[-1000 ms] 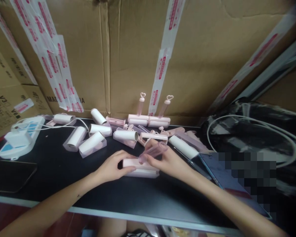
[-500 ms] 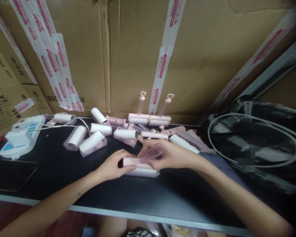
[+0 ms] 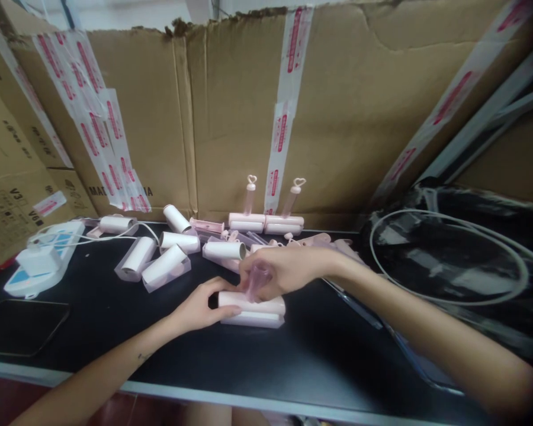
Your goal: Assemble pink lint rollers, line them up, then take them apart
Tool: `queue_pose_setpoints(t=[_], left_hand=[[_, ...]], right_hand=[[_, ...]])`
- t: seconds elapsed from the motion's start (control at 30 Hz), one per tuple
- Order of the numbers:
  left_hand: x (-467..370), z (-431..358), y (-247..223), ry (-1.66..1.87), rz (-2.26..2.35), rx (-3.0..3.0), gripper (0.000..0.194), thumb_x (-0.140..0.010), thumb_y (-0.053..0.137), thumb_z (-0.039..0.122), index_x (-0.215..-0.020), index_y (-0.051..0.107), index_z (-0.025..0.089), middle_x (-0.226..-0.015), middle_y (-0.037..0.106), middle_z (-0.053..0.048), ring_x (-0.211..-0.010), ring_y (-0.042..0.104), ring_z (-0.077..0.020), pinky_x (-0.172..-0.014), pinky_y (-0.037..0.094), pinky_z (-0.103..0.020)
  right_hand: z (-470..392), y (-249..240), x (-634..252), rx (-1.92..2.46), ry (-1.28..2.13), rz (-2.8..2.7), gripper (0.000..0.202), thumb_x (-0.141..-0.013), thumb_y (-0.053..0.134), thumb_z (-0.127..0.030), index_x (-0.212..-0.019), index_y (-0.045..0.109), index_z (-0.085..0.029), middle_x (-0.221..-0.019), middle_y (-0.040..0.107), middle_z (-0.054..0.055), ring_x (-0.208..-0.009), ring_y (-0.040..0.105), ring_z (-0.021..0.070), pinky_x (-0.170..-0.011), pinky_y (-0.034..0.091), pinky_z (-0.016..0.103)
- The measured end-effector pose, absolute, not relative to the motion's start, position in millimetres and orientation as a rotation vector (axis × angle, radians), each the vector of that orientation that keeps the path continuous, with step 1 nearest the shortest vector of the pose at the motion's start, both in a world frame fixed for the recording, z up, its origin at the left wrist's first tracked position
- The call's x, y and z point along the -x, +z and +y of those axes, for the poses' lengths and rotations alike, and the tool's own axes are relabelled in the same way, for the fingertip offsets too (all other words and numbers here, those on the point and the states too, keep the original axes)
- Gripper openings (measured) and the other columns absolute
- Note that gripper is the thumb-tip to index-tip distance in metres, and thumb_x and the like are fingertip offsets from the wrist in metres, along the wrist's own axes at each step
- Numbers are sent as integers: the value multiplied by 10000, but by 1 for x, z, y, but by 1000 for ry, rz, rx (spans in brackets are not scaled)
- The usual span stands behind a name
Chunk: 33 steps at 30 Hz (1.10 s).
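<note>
My left hand (image 3: 199,307) is closed on the left end of a pale pink lint roller (image 3: 266,306), its thumb along the near face. A white roll shows under the pink cover, with a clear lower case. My right hand (image 3: 291,267) grips a translucent pink tube handle (image 3: 260,277) that stands nearly upright on the roller's top. The handle's lower end meets the cover; whether it is locked in I cannot tell. Beyond my hands stand two lint rollers (image 3: 284,220) with upright handles ending in heart-shaped loops (image 3: 299,182).
Several white paper rolls (image 3: 163,264) in clear cases lie on the black table (image 3: 160,378), among loose pink parts (image 3: 207,225). A power strip (image 3: 66,248) and a phone (image 3: 22,328) are at the left. A cardboard wall (image 3: 231,118) rises behind; a coiled white cable (image 3: 448,300) lies right.
The tube handle has gone from tilted to nearly upright on the roller, with my right hand turning along with it. My left hand keeps its hold. The view has tipped upward.
</note>
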<state>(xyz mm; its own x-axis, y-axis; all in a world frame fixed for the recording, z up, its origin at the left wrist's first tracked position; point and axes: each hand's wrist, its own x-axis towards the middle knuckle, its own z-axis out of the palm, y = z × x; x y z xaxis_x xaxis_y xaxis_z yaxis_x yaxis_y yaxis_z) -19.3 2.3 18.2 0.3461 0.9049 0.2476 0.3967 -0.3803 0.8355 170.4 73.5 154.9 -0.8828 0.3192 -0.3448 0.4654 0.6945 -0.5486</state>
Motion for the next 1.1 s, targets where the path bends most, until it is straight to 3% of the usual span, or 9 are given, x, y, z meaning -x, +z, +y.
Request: queue_pose_setpoints(t=[0.3, 0.4, 0.47, 0.53, 0.63, 0.73, 0.83, 0.93, 1.1], left_hand=[[18, 4, 19, 897, 1172, -1865, 339, -730, 694, 367, -980, 620, 150, -1010, 646, -73, -962, 596, -214, -909, 431, -325], [22, 3, 19, 869, 1180, -1874, 322, -757, 665, 363, -990, 621, 145, -1025, 642, -85, -989, 591, -224, -930, 423, -349], [24, 1, 22, 855, 1140, -1893, 468, -722, 699, 378, -1118, 574, 161, -1137, 608, -101, -1078, 557, -246, -977, 395, -380], [22, 1, 31, 894, 1117, -1936, 774, -615, 782, 394, -1283, 450, 185, -1276, 526, -123, -1185, 484, -277, -1033, 339, -418], [3, 4, 52, 1041, 1100, -1946, 1045, -506, 844, 395, -1379, 302, 203, -1304, 499, -128, -1228, 436, -288, -1070, 277, -436], [-28, 11, 67, 1159, 973, -1790, 836, -619, 782, 407, -1309, 355, 206, -1039, 633, -56, -1051, 562, -219, -980, 367, -377], [-49, 17, 63, 1057, 919, -1632, 341, -775, 623, 453, -921, 530, 158, -661, 573, 25, -643, 579, -124, -698, 448, -276], [-53, 21, 52, 1030, 958, -1587, 359, -789, 594, 469, -672, 419, 178, -540, 442, 69, -491, 456, -71, -556, 390, -229], [-46, 25, 48, 953, 896, -1547, 378, -799, 564, 500, -701, 347, 207, -484, 468, 88, -449, 470, -78, -537, 394, -229]], right_hand=[[85, 130, -176, -359, -1280, 2667, 314, -752, 681, -317, -992, 648, -118, -953, 677, 65, -875, 634, 155, -780, 497, 246], [74, 124, -191, -438, -1258, 2811, 458, -774, 652, -330, -1180, 576, -131, -1102, 637, 90, -1025, 601, 184, -906, 463, 290], [70, 128, -212, -505, -1254, 2886, 715, -759, 665, -320, -1390, 362, -170, -1315, 510, 114, -1193, 504, 204, -1007, 393, 328], [69, 139, -242, -602, -1366, 2916, 852, -769, 653, -311, -1462, 166, -221, -1438, 373, 121, -1247, 459, 210, -1028, 377, 360], [76, 156, -292, -970, -1487, 3040, 588, -834, 579, -337, -1369, 352, -246, -1377, 463, 99, -1139, 557, 201, -958, 446, 345], [97, 158, -327, -1491, -1094, 3171, 344, -883, 484, -397, -1157, 556, -202, -1164, 628, 82, -1023, 614, 187, -903, 469, 310], [130, 140, -333, -1672, -733, 3173, 344, -859, 475, -417, -1025, 625, -155, -1018, 677, 94, -923, 640, 203, -849, 490, 338], [163, 116, -315, -1640, -579, 3128, 247, -818, 542, -336, -920, 662, -146, -988, 678, 89, -949, 623, 225, -879, 469, 366], [198, 91, -267, -1595, -452, 2913, 169, -854, 585, -300, -874, 643, -142, -951, 652, 59, -911, 605, 191, -841, 478, 389]])
